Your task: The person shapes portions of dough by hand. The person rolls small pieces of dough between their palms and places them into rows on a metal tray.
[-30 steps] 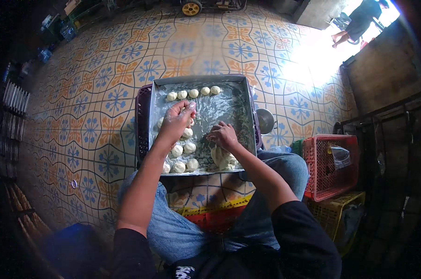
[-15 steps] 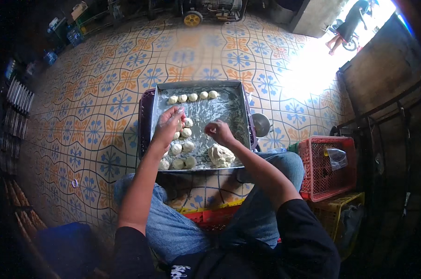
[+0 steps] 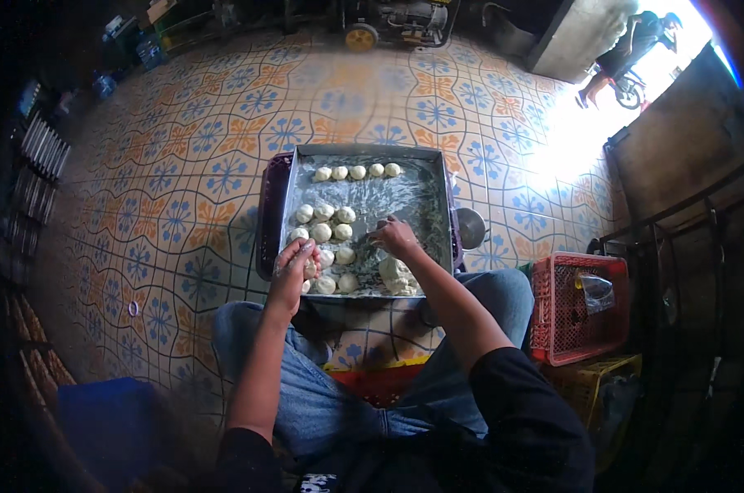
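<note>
A shallow metal tray [image 3: 425, 197], dusted with flour, lies in front of my knees. My left hand [image 3: 290, 267] is at its near left part, fingers closed round a pale dough ball [image 3: 310, 269] that shows beside them. Several more dough balls [image 3: 321, 232] sit in short rows around that hand. A separate row of dough balls [image 3: 357, 172] runs along the far side. My right hand [image 3: 395, 237] hovers over or rests on the middle right, fingers curled together; whatever is in them is hidden. Just below it lies a big lump of dough [image 3: 398, 277].
Under the tray a dark purple crate [image 3: 275, 218] sticks out. A round metal bowl [image 3: 471, 228] is on the floor to the right. Nearer stand a red crate [image 3: 582, 308] and a yellow crate [image 3: 586, 386]. A wheeled machine [image 3: 397, 25] and a person [image 3: 635, 49] are farther off.
My left hand has moved back toward me, uncovering the far left dough balls. My right hand stays near the same spot. The whole view has shifted slightly; the distant person has moved.
</note>
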The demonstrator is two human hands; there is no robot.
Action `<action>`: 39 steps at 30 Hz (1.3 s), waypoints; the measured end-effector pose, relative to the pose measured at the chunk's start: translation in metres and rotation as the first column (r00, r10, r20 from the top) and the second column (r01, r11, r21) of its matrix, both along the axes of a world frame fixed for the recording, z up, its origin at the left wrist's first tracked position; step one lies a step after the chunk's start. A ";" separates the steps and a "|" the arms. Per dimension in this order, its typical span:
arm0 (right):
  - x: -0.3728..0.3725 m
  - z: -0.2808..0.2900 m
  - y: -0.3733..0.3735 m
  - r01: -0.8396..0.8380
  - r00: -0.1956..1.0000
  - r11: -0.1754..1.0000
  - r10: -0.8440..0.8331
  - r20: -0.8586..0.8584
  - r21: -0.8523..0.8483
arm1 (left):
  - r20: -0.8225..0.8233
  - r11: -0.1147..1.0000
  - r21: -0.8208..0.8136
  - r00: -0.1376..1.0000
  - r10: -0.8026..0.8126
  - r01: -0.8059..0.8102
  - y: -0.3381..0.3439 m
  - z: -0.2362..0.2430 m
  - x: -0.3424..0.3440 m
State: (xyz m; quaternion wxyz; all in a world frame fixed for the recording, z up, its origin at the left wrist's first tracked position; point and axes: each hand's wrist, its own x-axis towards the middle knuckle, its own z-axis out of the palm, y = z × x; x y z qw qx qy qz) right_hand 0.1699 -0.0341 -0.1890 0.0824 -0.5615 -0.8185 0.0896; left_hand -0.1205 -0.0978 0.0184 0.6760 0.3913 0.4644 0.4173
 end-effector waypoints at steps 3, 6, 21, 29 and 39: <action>0.000 -0.003 -0.007 -0.017 0.999 1.000 0.018 -0.032 0.022 | -0.006 1.000 -0.016 1.000 0.027 -0.027 0.002 -0.001 -0.008; 0.025 -0.010 -0.008 0.010 0.999 1.000 -0.010 0.032 -0.006 | 0.060 0.999 0.034 0.998 -0.033 0.031 0.008 0.001 0.009; -0.017 0.195 -0.044 0.099 0.456 0.876 -0.461 -0.761 -0.472 | 0.167 0.994 0.061 0.981 -0.102 0.093 -0.001 0.012 0.044; -0.028 0.281 -0.087 -0.083 0.436 0.968 -0.178 -0.882 -0.236 | 0.221 0.961 0.036 0.935 -0.277 0.276 -0.039 0.092 0.071; 0.000 0.289 -0.066 -0.474 -0.372 0.856 -0.408 -0.834 -0.208 | 0.237 0.891 0.354 0.894 -0.379 0.284 0.010 0.144 0.109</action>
